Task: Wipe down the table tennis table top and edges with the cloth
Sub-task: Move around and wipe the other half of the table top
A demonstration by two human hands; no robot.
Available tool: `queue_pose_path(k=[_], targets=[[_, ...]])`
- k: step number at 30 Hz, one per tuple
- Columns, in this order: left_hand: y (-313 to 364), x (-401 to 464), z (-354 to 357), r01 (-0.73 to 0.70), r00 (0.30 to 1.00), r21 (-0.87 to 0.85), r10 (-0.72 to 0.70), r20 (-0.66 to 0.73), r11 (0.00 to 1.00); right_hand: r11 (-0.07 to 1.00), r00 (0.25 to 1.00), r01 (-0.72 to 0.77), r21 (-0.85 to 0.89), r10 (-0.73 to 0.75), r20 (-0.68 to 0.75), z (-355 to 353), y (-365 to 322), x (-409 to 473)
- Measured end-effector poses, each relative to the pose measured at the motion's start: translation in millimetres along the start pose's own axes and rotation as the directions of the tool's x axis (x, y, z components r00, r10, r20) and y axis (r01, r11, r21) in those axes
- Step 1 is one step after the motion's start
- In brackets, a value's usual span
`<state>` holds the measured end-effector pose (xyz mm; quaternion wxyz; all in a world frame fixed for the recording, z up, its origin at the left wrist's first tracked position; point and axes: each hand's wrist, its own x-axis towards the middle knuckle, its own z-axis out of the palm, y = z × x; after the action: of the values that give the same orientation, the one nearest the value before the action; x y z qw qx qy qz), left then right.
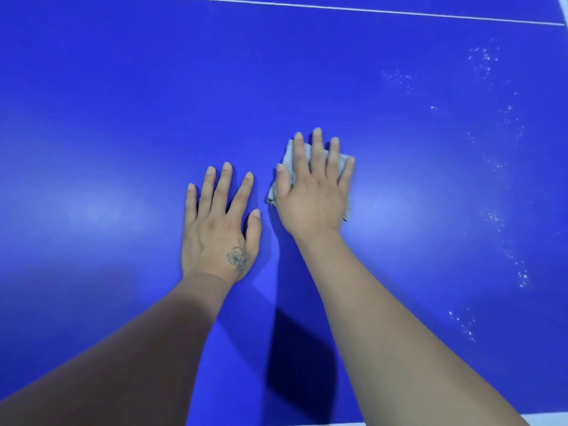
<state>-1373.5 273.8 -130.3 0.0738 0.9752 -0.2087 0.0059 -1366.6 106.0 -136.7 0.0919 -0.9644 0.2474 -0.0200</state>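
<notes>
Your left hand (219, 229) lies flat on the blue table (92, 118), fingers straight and spread, holding nothing. Use it as a brace only and keep its weight light, so that you can lean further without smearing the top.

Just to its right, your right hand (313, 192) presses the cloth (287, 155) flat against the top, fingers straight and slightly fanned, not curled round it. The cloth sits almost wholly under that palm, with only its edges showing past the thumb and little finger. To wipe well, keep the palm flat and the pressure even, and work in long overlapping strokes. If the cloth starts to bunch or slip from under the hand, refold it.

The cloth is grey, soft and folded into a small pad, with a slightly ragged edge. The table is smooth, hard and faintly glossy, with pale sheens either side of your hands.

Further right, a curving trail of white specks (495, 216) runs down the surface; they look like loose powder or crumbs, and I judge that patch needs your next strokes. A thin white line (353, 9) crosses the far side.
</notes>
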Motion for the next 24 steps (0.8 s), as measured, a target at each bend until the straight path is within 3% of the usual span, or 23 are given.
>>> queue_pose_path(k=[5,12,17,24], targets=[[-1.1,0.0,1.1,-0.007,1.000,-0.001,0.007,-0.002,1.000,0.989,0.989,0.148,0.017,-0.148,0.001,2.1,-15.8,-29.1],[-1.6,1.5,-3.3,-0.028,1.000,-0.031,0.028,0.012,0.999,0.969,0.969,0.249,-0.002,-0.249,0.011,-4.1,20.8,-56.6],[-3.5,5.5,-7.1,-0.007,1.000,-0.120,0.006,-0.008,0.993,0.981,0.981,0.193,-0.032,-0.191,0.038,-11.2,48.0,-34.9],[-24.2,86.3,-13.1,0.038,0.996,-0.214,-0.053,-0.068,0.976,0.999,0.999,-0.047,-0.013,0.047,-0.005,-5.6,34.2,64.8]])
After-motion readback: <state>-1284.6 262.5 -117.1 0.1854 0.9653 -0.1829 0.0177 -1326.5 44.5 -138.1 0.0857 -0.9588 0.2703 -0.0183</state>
